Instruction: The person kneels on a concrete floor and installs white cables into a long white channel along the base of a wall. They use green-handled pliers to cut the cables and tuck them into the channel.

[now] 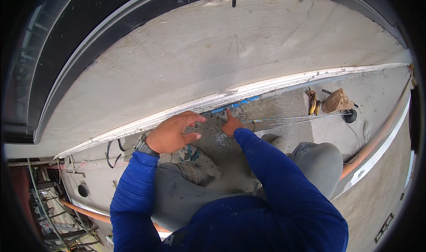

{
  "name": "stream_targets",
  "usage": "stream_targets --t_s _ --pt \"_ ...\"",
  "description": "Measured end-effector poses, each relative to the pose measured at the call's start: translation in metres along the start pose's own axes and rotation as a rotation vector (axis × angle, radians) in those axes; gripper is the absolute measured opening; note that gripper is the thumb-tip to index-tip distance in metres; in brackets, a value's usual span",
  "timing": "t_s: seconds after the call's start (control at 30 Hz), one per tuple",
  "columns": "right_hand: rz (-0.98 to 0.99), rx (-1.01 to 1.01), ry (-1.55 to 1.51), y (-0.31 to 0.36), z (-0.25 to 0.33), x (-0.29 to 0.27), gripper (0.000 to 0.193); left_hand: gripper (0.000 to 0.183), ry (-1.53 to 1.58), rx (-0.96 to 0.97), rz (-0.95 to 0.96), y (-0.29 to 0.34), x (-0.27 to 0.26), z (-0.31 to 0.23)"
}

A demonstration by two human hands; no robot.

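My left hand, with a dark watch on the wrist, hovers by the long white ribbed strips along the wall's foot. Its thumb and fingers are apart and nothing shows between them. To its right, my right hand has the index finger stretched to a thin blue strip at the wall's base, apparently touching it. Its other fingers look curled and are partly hidden. Thin pale rods or cords run rightward from beside this hand; whether it touches them I cannot tell.
Bananas, a brown paper bag and a black round object lie on the ledge at right. An orange pipe borders the ledge. A black strap, a round hole and scaffolding are at left.
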State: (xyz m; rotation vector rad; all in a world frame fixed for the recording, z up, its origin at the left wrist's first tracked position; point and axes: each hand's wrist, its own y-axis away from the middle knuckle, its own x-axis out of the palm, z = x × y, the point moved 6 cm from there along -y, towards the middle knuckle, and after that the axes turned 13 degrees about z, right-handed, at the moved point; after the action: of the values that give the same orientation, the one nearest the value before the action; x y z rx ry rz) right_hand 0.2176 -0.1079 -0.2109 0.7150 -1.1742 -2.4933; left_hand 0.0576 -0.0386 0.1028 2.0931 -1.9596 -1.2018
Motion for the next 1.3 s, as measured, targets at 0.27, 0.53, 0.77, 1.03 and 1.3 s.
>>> stream_targets --t_s 0.27,0.53,0.77,1.03,1.3 --pt "0.012 0.071 0.031 0.002 0.004 -0.005 0.098 0.050 -0.009 0.032 -0.007 -0.003 -0.001 0.001" --pt "0.013 0.055 0.011 0.002 0.005 -0.002 0.096 0.050 -0.029 0.029 -0.011 -0.003 -0.001 0.003" --pt "-0.064 -0.025 0.026 0.000 -0.001 0.000 0.099 0.048 -0.052 0.061 -0.015 -0.001 -0.003 0.001" --pt "0.011 -0.175 0.226 0.010 -0.011 -0.006 0.088 0.047 -0.119 0.070 -0.052 0.001 -0.002 0.010" --pt "-0.042 -0.171 0.314 0.076 -0.037 -0.112 0.062 0.045 -0.079 -0.054 0.038 -0.003 0.006 0.031"
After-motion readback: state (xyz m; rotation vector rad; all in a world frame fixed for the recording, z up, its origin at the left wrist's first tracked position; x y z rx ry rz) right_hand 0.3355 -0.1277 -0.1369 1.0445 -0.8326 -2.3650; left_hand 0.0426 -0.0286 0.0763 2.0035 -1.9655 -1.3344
